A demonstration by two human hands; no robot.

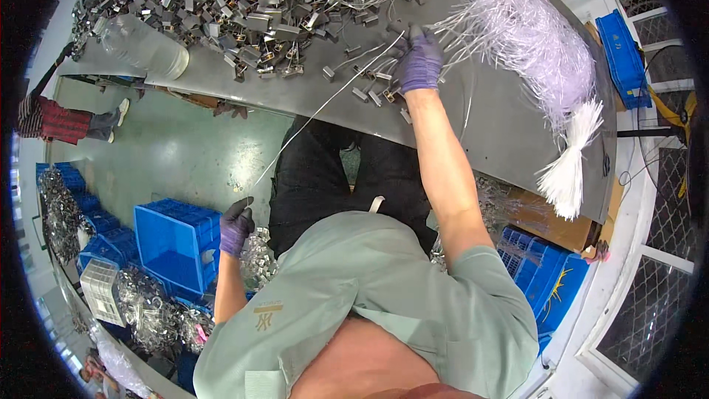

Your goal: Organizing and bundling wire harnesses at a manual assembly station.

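My left hand (236, 227), in a purple glove with dark fingertips, is closed low beside my left thigh on one end of a thin white wire (316, 113). That wire runs taut up across the table edge to my right hand (422, 59). Also purple-gloved, the right hand curls over the grey table (509, 129), closed around wires; its fingertips are partly hidden. Small grey metal parts (378, 94) with wires attached lie just left of it. Right of it, a big bundle of white wires (528, 37) spreads out, its bound tail (572, 162) hanging near the table's right edge.
A heap of grey metal parts (244, 7) covers the far left of the table, by a clear plastic bottle (144, 48). Blue crates (170, 240) and piles of metal parts (148, 303) stand on the left floor. Another person (74, 120) stands at far left.
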